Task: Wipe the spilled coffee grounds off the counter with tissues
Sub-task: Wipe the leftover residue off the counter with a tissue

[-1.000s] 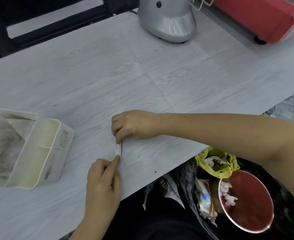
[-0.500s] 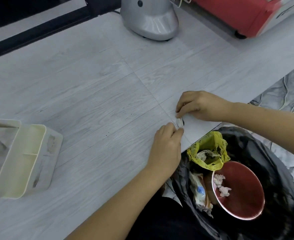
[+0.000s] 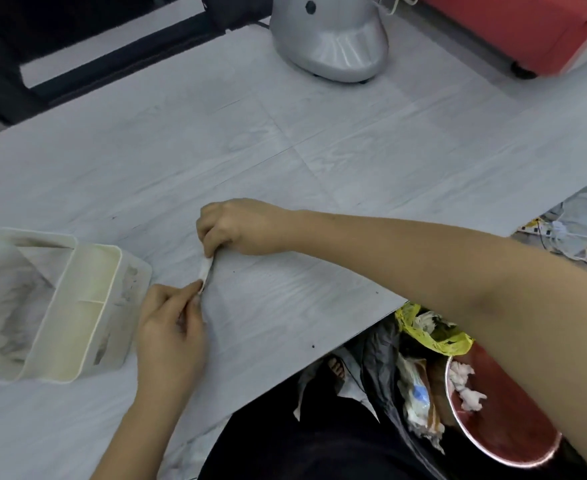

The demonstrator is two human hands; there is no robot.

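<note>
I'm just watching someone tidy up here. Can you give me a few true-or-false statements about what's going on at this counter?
1. Both hands hold one folded tissue between them. True: the left hand pinches its near end, the right hand its far end.
2. The tissue lies inside the white organizer. False: it is on the counter, beside the organizer.
3. A few dark specks remain near the counter's edge. True.
4. The red bowl sits on the counter. False: it is below the counter's edge, among trash.
</note>
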